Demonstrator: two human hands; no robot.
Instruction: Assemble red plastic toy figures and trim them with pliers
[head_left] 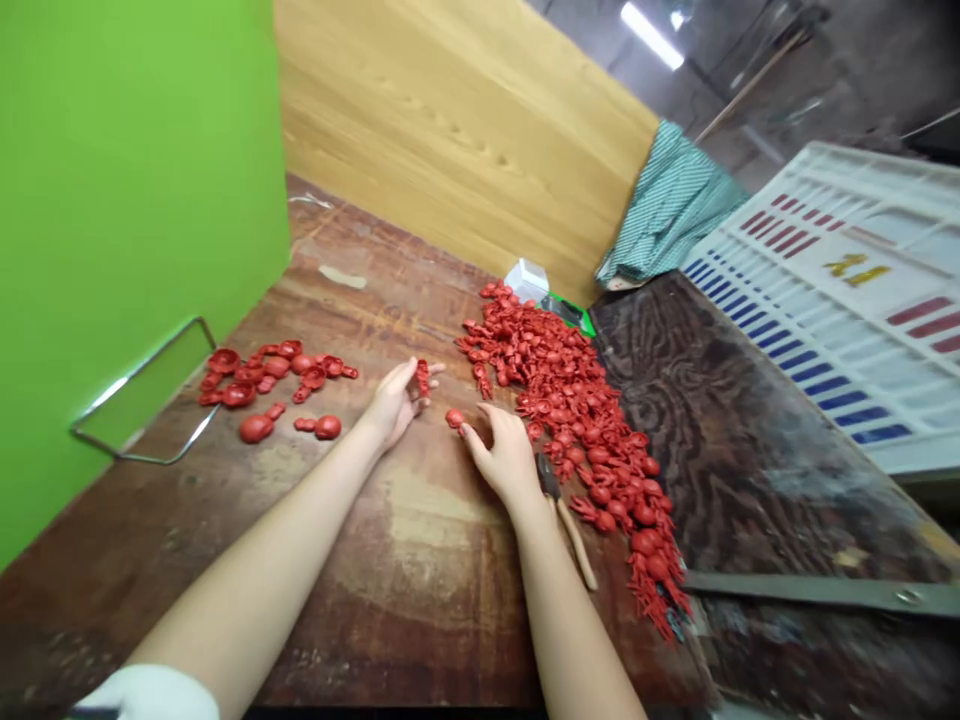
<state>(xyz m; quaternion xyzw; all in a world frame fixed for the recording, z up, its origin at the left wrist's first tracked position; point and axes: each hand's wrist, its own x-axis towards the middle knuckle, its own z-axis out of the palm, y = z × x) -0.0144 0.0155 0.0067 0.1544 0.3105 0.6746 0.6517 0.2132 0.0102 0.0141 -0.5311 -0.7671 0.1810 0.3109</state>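
Observation:
My left hand (394, 400) rests on the worn brown table (420, 560) and pinches a small red plastic piece (422, 377) between thumb and fingers. My right hand (506, 450) lies close beside it, fingers curled, its fingertips touching a round red piece (454, 418). A long heap of red plastic parts (585, 420) runs along the table just right of my right hand. A smaller group of separated red parts (274, 385) lies to the left.
A tool with a wooden handle (574, 530) lies under my right wrist. A green panel (127, 200) with a metal handle (142, 400) stands at left, a wooden board (450, 120) behind, a white slotted crate (840, 290) and checked cloth (667, 205) at right.

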